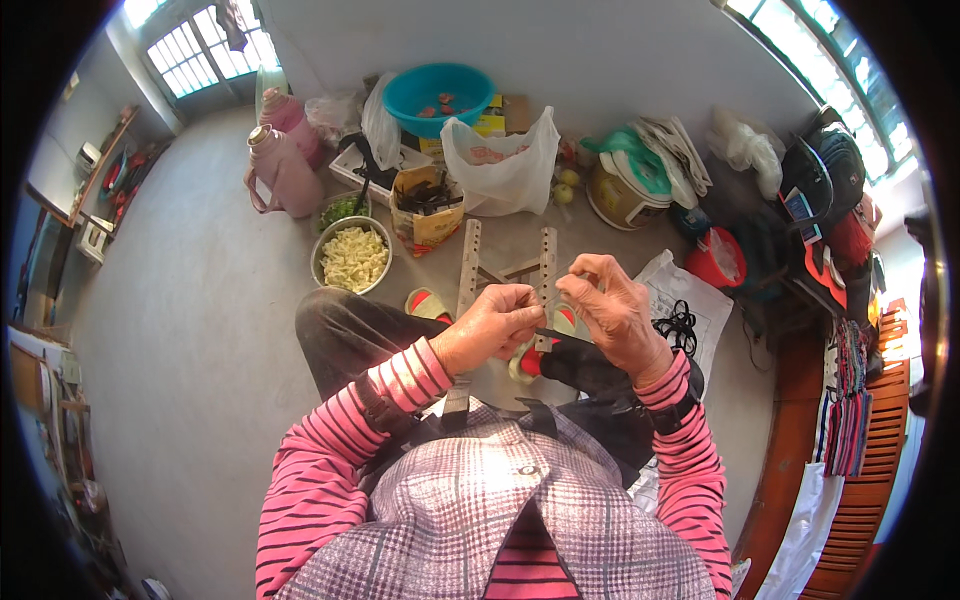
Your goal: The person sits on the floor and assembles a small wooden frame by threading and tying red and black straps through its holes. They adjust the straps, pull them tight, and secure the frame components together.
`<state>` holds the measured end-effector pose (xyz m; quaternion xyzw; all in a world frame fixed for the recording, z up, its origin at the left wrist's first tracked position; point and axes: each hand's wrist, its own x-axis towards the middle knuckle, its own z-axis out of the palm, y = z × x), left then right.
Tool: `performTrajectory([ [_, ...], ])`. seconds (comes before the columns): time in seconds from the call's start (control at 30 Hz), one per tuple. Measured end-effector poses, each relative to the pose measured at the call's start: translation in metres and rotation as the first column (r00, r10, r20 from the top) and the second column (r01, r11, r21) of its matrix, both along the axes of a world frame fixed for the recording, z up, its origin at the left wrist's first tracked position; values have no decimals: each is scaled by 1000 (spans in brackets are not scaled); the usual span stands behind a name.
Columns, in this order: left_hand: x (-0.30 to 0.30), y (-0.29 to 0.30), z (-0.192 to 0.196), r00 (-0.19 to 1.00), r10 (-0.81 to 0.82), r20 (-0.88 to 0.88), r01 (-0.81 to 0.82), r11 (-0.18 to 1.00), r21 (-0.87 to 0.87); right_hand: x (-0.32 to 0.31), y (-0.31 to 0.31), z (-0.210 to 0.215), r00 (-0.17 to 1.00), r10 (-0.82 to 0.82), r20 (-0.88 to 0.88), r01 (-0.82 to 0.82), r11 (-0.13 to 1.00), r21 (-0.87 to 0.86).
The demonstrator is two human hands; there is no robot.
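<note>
Over my lap, my left hand is closed in a pinch, thumb against forefinger. Whatever it pinches is too small to make out. To its right and slightly higher, my right hand has its thumb and forefinger together, also around something too fine to tell. A dark strip shows just below and between the hands; I cannot tell whether either hand holds it. Beyond my hands, between my feet, stands a wooden frame with two uprights dotted with holes. A bundle of black cords lies beside my right hand on a white sack.
Ahead are a bowl of pale yellow pieces, a box of dark strips, a white plastic bag, a teal basin and a lidded bucket. Pink thermos flasks stand left; a red bucket and wooden bench are right.
</note>
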<state>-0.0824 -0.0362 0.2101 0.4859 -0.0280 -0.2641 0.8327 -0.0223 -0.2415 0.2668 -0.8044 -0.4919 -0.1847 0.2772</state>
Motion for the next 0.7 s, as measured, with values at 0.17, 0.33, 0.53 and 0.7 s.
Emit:
performTrajectory([
  [0.17, -3, 5, 6, 998, -61, -22, 61, 998, 6, 0, 1, 4, 999, 37, 19, -35, 995, -92],
  [0.33, -3, 6, 5, 996, -83, -34, 81, 996, -33, 3, 2, 5, 990, 110, 87, -101, 990, -100],
  [0.53, -4, 5, 3, 996, -79, -32, 77, 996, -39, -6, 4, 0, 999, 21, 43, -17, 996, -82],
  [0.7, -5, 3, 3, 999, -47, -25, 47, 999, 3, -11, 9, -6, 997, -64, 49, 67, 996, -58],
])
